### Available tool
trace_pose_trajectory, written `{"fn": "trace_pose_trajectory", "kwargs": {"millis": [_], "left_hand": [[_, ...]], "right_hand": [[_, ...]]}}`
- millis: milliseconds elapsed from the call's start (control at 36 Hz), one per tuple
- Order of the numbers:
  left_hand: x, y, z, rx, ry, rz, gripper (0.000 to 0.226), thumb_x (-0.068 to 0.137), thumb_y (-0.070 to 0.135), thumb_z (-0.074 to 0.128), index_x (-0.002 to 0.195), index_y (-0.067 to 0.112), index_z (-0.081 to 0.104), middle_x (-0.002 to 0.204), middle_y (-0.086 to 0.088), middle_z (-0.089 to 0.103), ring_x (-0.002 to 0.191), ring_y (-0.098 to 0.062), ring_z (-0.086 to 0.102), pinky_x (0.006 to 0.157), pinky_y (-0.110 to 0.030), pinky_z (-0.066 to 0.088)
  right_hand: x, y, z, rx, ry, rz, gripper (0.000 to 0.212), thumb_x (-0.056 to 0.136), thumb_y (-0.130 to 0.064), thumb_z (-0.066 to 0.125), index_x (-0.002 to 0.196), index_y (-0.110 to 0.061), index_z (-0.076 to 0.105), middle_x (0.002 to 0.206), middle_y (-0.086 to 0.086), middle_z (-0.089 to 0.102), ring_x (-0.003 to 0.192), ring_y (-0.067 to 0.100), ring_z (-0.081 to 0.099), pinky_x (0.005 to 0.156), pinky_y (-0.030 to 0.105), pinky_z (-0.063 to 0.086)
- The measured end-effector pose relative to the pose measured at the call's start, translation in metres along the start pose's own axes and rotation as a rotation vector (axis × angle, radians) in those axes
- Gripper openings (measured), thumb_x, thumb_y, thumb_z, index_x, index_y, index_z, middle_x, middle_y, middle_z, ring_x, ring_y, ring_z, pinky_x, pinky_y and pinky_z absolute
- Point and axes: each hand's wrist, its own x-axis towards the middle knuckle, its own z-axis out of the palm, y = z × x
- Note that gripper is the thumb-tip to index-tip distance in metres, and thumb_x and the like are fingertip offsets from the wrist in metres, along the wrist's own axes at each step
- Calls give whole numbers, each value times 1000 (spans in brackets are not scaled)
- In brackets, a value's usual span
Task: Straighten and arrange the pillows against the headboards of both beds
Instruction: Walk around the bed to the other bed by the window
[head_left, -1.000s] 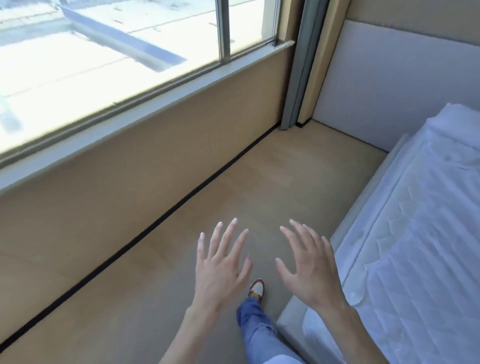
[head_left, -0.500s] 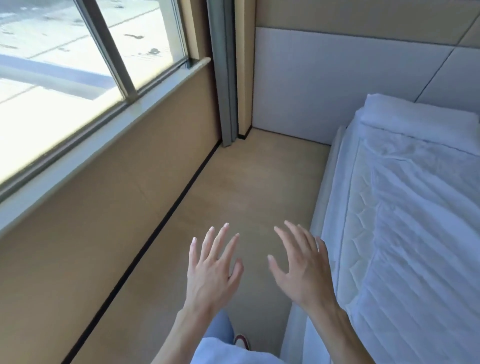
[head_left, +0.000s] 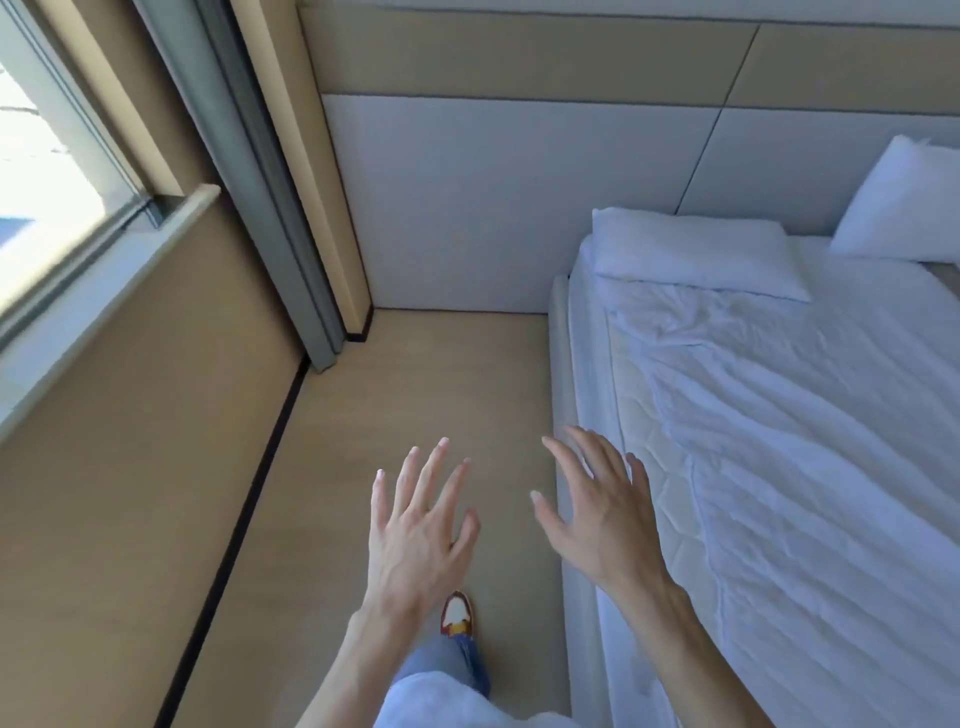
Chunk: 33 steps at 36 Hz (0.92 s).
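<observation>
Head view: flat white pillow (head_left: 691, 252) on rumpled quilted bed (head_left: 779, 441)

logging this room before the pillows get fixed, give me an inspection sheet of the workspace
surface: bed with rumpled white sheet, quilted mattress edge exposed on its near side
job's things: flat pillow lying at the head of the bed; second pillow propped tilted against the headboard
clutter: nothing seen
hands: left hand and right hand both open, fingers spread, holding nothing, over the floor beside the bed
cables: nothing seen
surroundings: window with sill on the left, beige wall below it, one shoe on the floor
</observation>
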Motion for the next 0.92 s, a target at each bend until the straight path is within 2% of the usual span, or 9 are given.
{"fn": "trace_pose_trajectory", "kwargs": {"millis": [111,222,361,556,833,917], "left_hand": [[88,-1,-5,-15,-38,89,49,93,46,37,141,37,40,161,12,19,150,-17,13,120,-50,13],[160,4,-4,-33,-50,175,48,93,45,38,140,36,42,159,12,23,148,-17,19,118,-51,19],[235,12,11,-59,-56,237,48,92,45,37,139,36,44,158,11,27,148,-16,22,117,-50,22],[369,50,49,-49,-66,327,49,91,44,39,138,34,46,158,9,30,147,-17,25,118,-47,20],[576,136,99,21,-137,409,50,93,45,35,142,36,39,159,10,27,148,-16,21,120,-47,18],[629,163,110,40,-163,435,50,94,47,31,143,37,37,158,10,28,148,-16,22,120,-47,19]], "right_hand": [[71,10,-2,-6,15,89,57,87,-56,42,139,-34,43,153,-10,37,143,14,34,112,53,31],[127,24,-5,-7,31,168,57,86,-56,37,138,-33,46,151,-10,40,141,13,36,111,52,32],[179,52,0,-4,47,252,57,86,-56,39,138,-35,45,152,-13,38,141,12,36,114,52,30],[273,125,16,-25,96,351,54,84,-52,50,134,-33,49,147,-10,45,136,16,44,109,55,35],[437,249,22,21,85,474,59,86,-59,37,140,-35,43,151,-13,39,142,14,37,116,52,28],[479,280,19,19,78,487,58,87,-59,38,141,-36,42,152,-14,38,142,14,36,116,52,28]]}}
